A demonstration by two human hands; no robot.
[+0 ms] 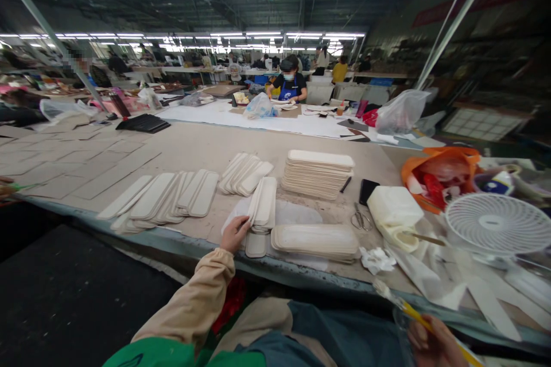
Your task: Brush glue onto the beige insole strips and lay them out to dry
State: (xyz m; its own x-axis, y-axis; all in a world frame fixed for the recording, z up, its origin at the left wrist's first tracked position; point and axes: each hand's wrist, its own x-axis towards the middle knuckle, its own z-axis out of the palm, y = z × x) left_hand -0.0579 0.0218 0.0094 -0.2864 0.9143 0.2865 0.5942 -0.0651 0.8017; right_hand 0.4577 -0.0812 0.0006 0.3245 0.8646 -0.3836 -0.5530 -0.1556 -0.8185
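Observation:
My left hand (236, 234) is at the table's near edge, its fingers closed on the left edge of off-white rounded strips (263, 200) that lie fanned in a small pile. Under that pile's near end shows the end of another strip (256, 245). Low on the right, my right hand (434, 339) grips a brush (415, 314) with a yellow handle and pale bristles. Beside the pile lies a low stack of strips (316, 239), with a taller stack (317, 174) behind it. More strips (161, 198) are fanned out to the left, and others (245, 173) lie just behind.
To the right are scissors (360, 218), a cut-open white jug (396, 212) with a stick in it, crumpled tissue (377, 260), a white fan (495, 222) and an orange bag (439, 169). Flat grey-brown sheets (73, 163) cover the left. A co-worker (288, 85) sits across the table.

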